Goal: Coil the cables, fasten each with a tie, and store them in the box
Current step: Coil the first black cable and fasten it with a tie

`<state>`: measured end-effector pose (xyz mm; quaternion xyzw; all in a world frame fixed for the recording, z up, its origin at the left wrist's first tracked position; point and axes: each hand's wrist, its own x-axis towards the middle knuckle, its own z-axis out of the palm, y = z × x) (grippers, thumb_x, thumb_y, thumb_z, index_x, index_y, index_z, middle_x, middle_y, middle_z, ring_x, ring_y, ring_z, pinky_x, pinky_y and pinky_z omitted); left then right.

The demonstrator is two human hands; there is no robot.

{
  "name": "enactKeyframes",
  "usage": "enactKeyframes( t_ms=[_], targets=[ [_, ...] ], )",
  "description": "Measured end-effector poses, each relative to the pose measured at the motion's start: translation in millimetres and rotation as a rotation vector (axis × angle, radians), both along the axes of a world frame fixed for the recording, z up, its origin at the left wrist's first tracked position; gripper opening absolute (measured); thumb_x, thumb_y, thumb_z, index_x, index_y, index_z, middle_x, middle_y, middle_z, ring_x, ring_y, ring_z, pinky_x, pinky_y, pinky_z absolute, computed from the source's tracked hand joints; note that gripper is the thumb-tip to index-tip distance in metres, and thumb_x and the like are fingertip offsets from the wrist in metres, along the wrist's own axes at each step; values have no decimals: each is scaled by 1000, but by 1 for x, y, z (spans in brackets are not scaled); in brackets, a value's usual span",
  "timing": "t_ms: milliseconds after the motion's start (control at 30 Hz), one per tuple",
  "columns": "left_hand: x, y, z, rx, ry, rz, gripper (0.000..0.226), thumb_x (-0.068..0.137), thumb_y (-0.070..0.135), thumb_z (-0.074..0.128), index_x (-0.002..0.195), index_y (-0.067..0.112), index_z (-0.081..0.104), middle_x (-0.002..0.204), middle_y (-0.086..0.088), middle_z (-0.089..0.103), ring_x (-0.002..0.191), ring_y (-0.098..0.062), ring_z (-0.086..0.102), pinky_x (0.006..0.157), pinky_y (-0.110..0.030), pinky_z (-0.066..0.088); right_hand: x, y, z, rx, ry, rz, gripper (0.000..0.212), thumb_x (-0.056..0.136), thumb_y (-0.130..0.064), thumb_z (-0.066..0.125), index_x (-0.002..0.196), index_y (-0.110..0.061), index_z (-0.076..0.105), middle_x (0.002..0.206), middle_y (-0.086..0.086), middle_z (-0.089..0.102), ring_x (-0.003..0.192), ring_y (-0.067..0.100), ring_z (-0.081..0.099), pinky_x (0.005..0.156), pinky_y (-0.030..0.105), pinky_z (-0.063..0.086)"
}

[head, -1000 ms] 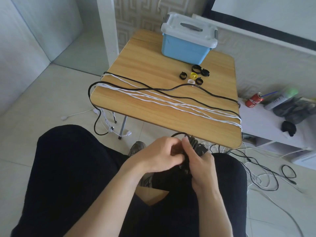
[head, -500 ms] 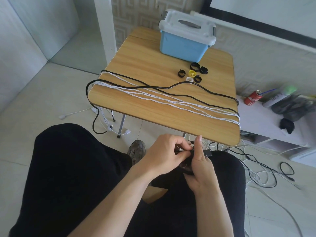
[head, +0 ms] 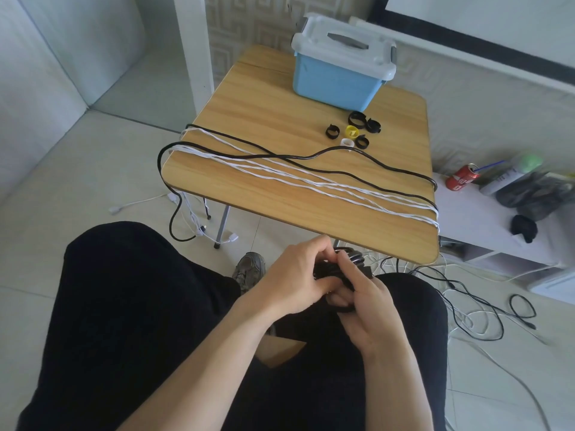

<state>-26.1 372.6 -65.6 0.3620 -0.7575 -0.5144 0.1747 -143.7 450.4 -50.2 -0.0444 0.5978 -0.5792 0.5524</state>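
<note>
Lower centre of frame: left hand (head: pixel 294 279) & right hand (head: pixel 364 301), fingers clamped on black cable bundle (head: pixel 334 270) over lap. Above, loose cables (head: pixel 311 178) across counter (head: pixel 280 98); ties (head: pixel 351 130) w/ box (head: pixel 339 74) (lid on) upper right.

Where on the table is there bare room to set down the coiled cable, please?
Free: the far left of the table, between the blue box and the cables; also the near strip before the edge. Crowded: the ties and the cable band.

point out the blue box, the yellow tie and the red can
blue box (head: pixel 334 80): head view, on its blue front wall
yellow tie (head: pixel 352 131): head view, on the ring's rim
red can (head: pixel 462 181): head view, on its red side
</note>
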Motion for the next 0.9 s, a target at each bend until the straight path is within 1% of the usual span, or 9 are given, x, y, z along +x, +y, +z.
enactKeyframes(
  t_ms=[100, 167, 267, 367, 433, 533, 633, 767, 900],
  targets=[
    [4, -2, -2, -33, 7, 8, 23, 90, 23, 74, 100, 27, 54, 105, 10, 71, 97, -3, 67, 84, -27, 55, -1, 1, -4, -17, 5, 43, 20, 89, -14, 69, 95, 4, 62, 53, -3, 25, 46, 8, 22, 43, 20, 23],
    [5, -2, -4, -45, 27, 25, 23, 90, 23, 74, 104, 23, 55, 107, 9, 72, 98, -2, 68, 83, -24, 55, -1, 3, -7, 12, 62, 41, 22, 85, -18, 72, 86, 2, 61, 53, -3, 27, 45, 8, 24, 42, 21, 24],
    [5, -2, -6, -82, 14, 19, 25, 90, 24, 72, 105, 22, 52, 104, 7, 74, 92, -5, 70, 79, -27, 55, 0, 4, -10, 72, 197, 11, 35, 90, -30, 72, 86, 5, 71, 59, 2, 31, 49, 11, 26, 47, 26, 24],
    [3, -1, -5, -75, 8, 1, 27, 90, 25, 72, 105, 25, 49, 103, 7, 73, 90, -7, 69, 78, -27, 54, 1, 5, -10, 98, 299, -27, 48, 78, -47, 73, 77, 0, 77, 56, 2, 24, 50, 14, 20, 53, 35, 16],
    [3, -1, -4, -82, 8, -8, 29, 90, 24, 71, 105, 27, 47, 105, 5, 72, 92, -9, 69, 79, -28, 55, 3, 5, -9, 120, 338, -48, 50, 74, -52, 72, 73, -3, 78, 51, 2, 24, 48, 15, 20, 53, 33, 15],
    [4, -2, -4, -98, -2, -43, 30, 92, 23, 69, 106, 30, 44, 108, 3, 70, 94, -10, 69, 80, -27, 56, 4, 5, -9, 133, 386, -72, 48, 82, -51, 70, 74, -4, 79, 41, -5, 36, 40, 8, 30, 48, 24, 24],
    [4, -1, -3, -77, -8, -75, 27, 94, 24, 67, 110, 27, 45, 110, 3, 71, 94, -9, 70, 81, -28, 56, 1, 4, -10, 169, 503, -37, 45, 92, -44, 67, 69, -7, 77, 42, -9, 53, 36, 1, 43, 53, 24, 33],
    [7, -2, -6, -23, -32, -95, 27, 91, 24, 69, 111, 23, 51, 104, 5, 73, 90, -6, 70, 81, -30, 57, -8, 4, -9, 268, 560, 108, 57, 94, -48, 64, 61, -2, 68, 47, 2, 55, 38, 10, 38, 47, 27, 32],
    [10, -4, -8, 9, -43, -99, 23, 88, 22, 70, 106, 23, 55, 91, 6, 73, 81, -5, 69, 76, -31, 57, -14, 8, -4, 276, 480, 298, 45, 97, -36, 65, 68, -2, 69, 51, 1, 48, 39, 9, 31, 39, 20, 27]
  ],
)
